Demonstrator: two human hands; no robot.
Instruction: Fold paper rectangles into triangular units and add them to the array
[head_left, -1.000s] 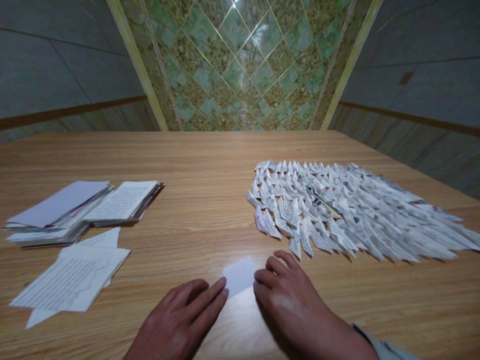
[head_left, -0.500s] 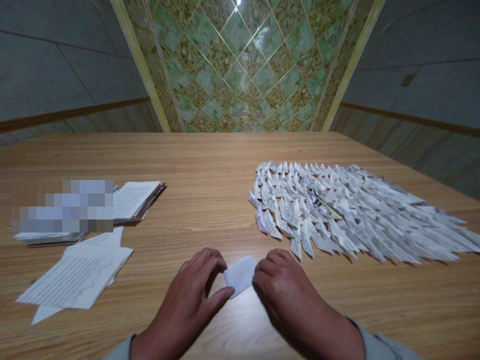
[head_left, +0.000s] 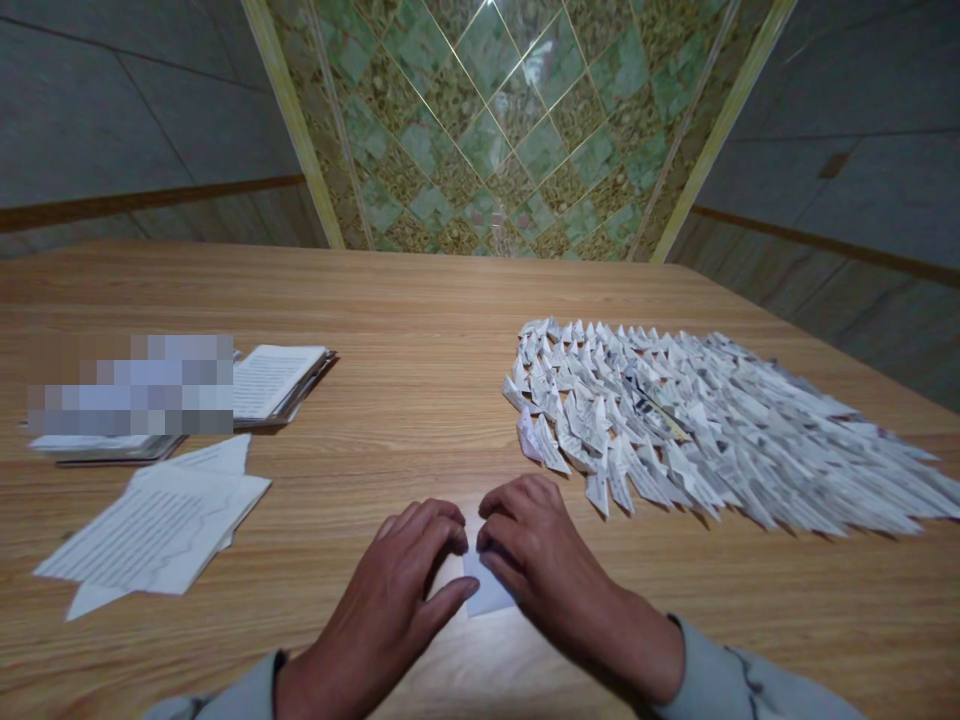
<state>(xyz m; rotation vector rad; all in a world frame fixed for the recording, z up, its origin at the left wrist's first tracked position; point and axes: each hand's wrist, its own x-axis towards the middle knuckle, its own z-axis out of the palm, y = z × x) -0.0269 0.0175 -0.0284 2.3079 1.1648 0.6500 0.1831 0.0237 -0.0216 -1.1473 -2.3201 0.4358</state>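
A small white piece of paper [head_left: 486, 592] lies on the wooden table [head_left: 420, 320] near its front edge. My left hand [head_left: 397, 590] and my right hand [head_left: 536, 560] meet over it, fingers curled and fingertips pinching it from both sides. Most of the paper is hidden under my fingers; only a lower corner shows between my thumbs.
To the right lies a large spread of several small folded paper pieces [head_left: 697, 420]. At the left sit a stack of printed booklets [head_left: 270, 385] and loose torn printed sheets [head_left: 157, 525].
My hands have drawn together over the small paper, which now is mostly covered. My left hand went from flat to curled and pinching.
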